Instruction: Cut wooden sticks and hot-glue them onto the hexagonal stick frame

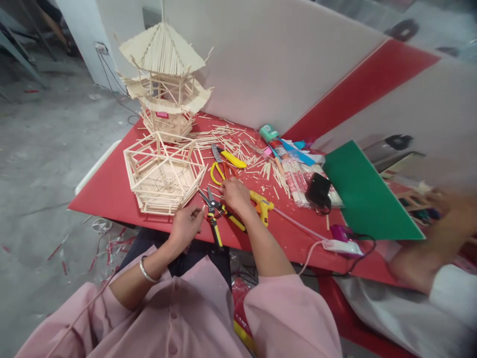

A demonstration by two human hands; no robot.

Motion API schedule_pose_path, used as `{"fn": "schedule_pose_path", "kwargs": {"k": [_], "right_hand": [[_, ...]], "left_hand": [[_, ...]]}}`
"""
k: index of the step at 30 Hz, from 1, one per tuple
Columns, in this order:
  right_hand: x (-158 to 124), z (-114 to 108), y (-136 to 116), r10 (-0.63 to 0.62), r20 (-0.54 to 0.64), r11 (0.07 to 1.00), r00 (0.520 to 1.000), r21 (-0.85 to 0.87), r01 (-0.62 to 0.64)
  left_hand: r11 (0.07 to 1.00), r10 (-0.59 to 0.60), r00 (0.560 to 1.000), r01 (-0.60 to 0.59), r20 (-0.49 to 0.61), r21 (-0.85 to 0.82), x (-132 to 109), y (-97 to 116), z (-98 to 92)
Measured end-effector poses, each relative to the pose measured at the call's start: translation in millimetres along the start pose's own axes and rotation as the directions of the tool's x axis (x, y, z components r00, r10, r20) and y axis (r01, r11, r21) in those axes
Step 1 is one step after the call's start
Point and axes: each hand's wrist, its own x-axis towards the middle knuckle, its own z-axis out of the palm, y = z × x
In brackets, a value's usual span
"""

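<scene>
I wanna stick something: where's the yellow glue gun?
In the head view, the glue gun lies on the red tabletop, just right of the person's right hand.

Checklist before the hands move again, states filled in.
1. Stick frame fully on the red tabletop: ok, beside the left hand.
2. Left-hand grip secure: cannot tell; fingers curled, a small pale piece at the tips.
3. Right hand free of objects: cannot tell; it is among the tools, its fingertips unclear.
4. Space between hands free of blades: not ok; black-and-yellow cutters lie there.
5. Glue gun clear of the right forearm: not ok, it lies close alongside. Heat: cannot tell.
6. Tiered stick model upright: ok, behind the frame.
</scene>
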Motion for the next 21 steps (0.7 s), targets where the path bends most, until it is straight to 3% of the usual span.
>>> {"fn": "schedule_pose_path", "kwargs": {"k": [4,7,8,11,13,15,17,19,21], "right_hand": [[-27,-12,3,0.028,-0.134,0.998,0.991,0.060,-0.020],[-71,-19,-4,0.028,-0.234,0.957,0.972,0.289,0.042],[-88,-17,-9,0.019,-0.256,0.919,0.966,0.385,0.084],[-135,0,-30,-0.003,-0.345,0.822,0.939,0.534,0.199],[-159,14,-40,0.057,-0.365,0.788,0.929,0.588,0.183],[-178,23,-40,0.097,-0.316,0.759,0.944,0.637,0.135],[-194,27,-30,0.105,-0.203,0.719,0.974,0.692,0.067],[-206,26,-18,0.149,-0.089,0.652,0.985,0.758,-0.030],[-211,25,-13,0.242,-0.041,0.568,0.969,0.816,-0.107]], "left_hand": [[0.995,0.077,0.996,-0.079,-0.035,-0.064,-3,-4,-0.8],[0.974,0.129,0.992,-0.127,-0.005,-0.190,-12,-1,-2.1],[0.959,0.115,0.993,-0.101,0.038,-0.264,-16,1,-1.9],[0.870,-0.012,0.964,0.141,0.266,-0.473,-30,12,-0.2],[0.815,-0.054,0.934,0.245,0.352,-0.525,-39,16,-0.6],[0.785,-0.088,0.929,0.286,0.359,-0.550,-46,16,-5.6],[0.785,-0.113,0.949,0.267,0.296,-0.559,-52,11,-16.7],[0.840,-0.091,0.975,0.184,0.200,-0.511,-56,3,-32.1],[0.934,-0.026,0.977,0.098,0.210,-0.343,-60,-5,-47.0]]}}
